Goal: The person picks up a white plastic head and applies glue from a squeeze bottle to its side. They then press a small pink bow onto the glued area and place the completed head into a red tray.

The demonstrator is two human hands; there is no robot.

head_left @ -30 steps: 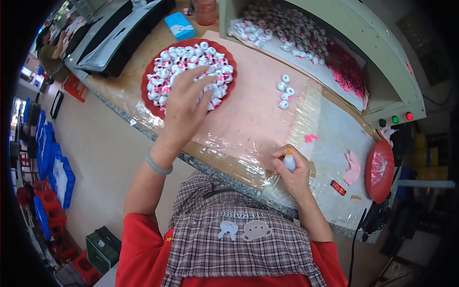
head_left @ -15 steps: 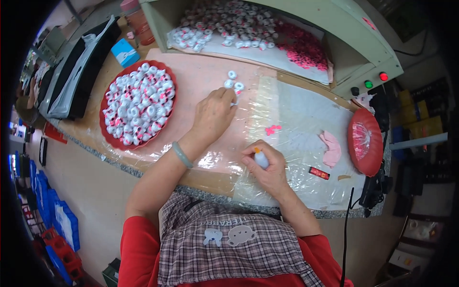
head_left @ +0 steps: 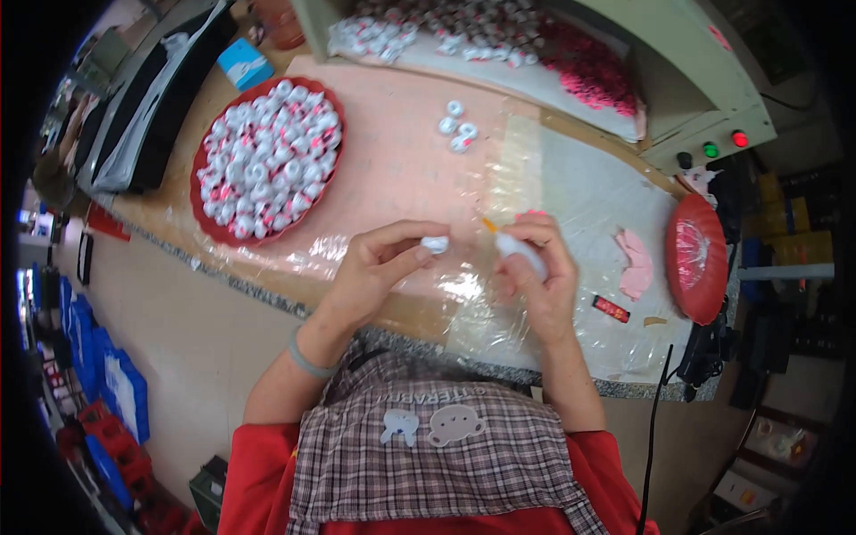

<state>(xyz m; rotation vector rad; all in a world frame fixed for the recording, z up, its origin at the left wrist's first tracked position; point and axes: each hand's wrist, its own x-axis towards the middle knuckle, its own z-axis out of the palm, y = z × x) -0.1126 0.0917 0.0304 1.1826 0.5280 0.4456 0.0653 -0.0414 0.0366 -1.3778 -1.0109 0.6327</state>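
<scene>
Between thumb and fingers, my left hand [head_left: 383,263] pinches a small white piece [head_left: 435,244] that looks like the white ring-shaped pieces on the table. My right hand [head_left: 539,267] grips a small white squeeze bottle [head_left: 524,255] with an orange tip [head_left: 489,225] pointing up and left, a short gap from the white piece. Farther off, several white ring-shaped pieces [head_left: 455,109] lie in a small group on the pink sheet [head_left: 383,143]. Small pink bits [head_left: 532,214] show partly behind my right hand.
A red scalloped bowl [head_left: 198,201] heaped with white and pink pieces stands at left. At right are a red dish [head_left: 713,290], a pink scrap [head_left: 635,265] and a small red-and-black item [head_left: 611,308]. A pale green cabinet [head_left: 669,53] holding many pieces stands behind.
My left hand has come back toward me from the group of white pieces, now carrying one. The bottle in my right hand has moved up and right, its tip now tilted left.
</scene>
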